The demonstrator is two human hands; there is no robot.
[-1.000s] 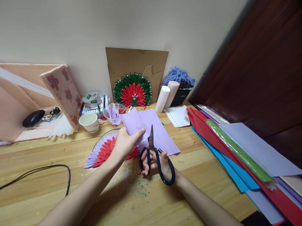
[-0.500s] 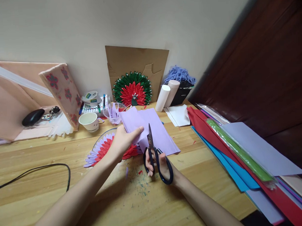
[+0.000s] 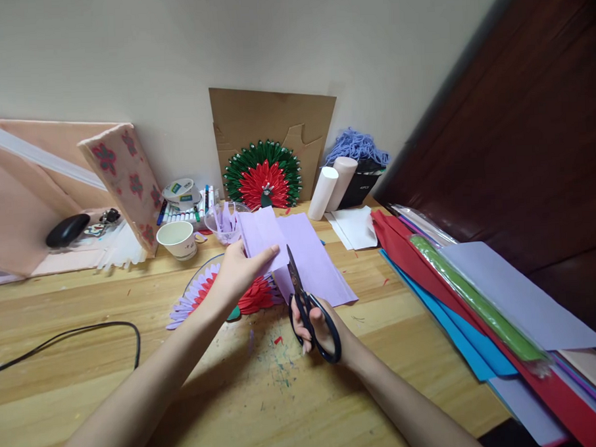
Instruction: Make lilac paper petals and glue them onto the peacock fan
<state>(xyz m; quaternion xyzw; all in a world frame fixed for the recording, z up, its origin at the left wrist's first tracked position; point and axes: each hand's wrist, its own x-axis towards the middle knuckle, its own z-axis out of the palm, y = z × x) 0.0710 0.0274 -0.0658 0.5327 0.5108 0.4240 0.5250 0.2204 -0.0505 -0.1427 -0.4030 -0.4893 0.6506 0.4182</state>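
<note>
My left hand (image 3: pixel 238 275) pinches a folded piece of lilac paper (image 3: pixel 260 230) and holds it lifted above the wooden table (image 3: pixel 78 391). My right hand (image 3: pixel 319 325) grips black-handled scissors (image 3: pixel 306 309), its fingers through the loops. The closed blades point up towards the lower edge of the held paper. A larger lilac sheet (image 3: pixel 317 262) lies flat beneath. Under my left hand lies a half-round fan of red and lilac paper petals (image 3: pixel 205 295).
Coloured paper sheets (image 3: pixel 479 301) are stacked along the right edge. At the back stand a cardboard panel with a red-green paper fan (image 3: pixel 263 182), white rolls (image 3: pixel 329 189), a paper cup (image 3: pixel 176 239), markers and a clear cup of lilac strips (image 3: pixel 222 221). A black cable (image 3: pixel 85 335) lies left.
My left hand has raised the folded lilac piece a little. The scissors have closed and tilted left towards the paper, and my right hand has shifted slightly right.
</note>
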